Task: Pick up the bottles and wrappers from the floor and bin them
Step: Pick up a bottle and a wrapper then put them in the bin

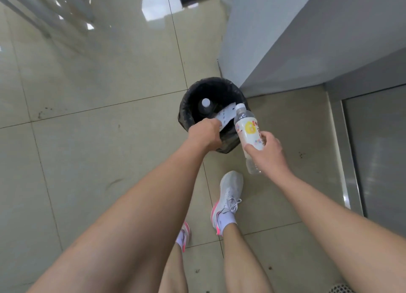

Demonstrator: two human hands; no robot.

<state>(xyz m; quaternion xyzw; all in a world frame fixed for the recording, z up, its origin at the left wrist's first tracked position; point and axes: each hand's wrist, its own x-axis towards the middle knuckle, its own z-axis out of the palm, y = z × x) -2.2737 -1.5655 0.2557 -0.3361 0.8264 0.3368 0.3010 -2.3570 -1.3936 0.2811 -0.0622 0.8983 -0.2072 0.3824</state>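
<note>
A round bin (186, 114) lined with a black bag stands on the tiled floor by a grey wall corner. Inside it lies a dark bottle (206, 106) with a white cap. My left hand (206, 134) holds a white wrapper (226, 115) over the bin's opening. My right hand (267, 153) grips a clear bottle (247, 129) with a white and yellow label, tilted with its cap toward the bin's right rim.
A grey wall block (285, 40) rises right behind the bin. A metal door frame (351, 160) runs along the right. My feet in grey and pink shoes (228, 196) stand just before the bin. Glossy tiles spread to the left.
</note>
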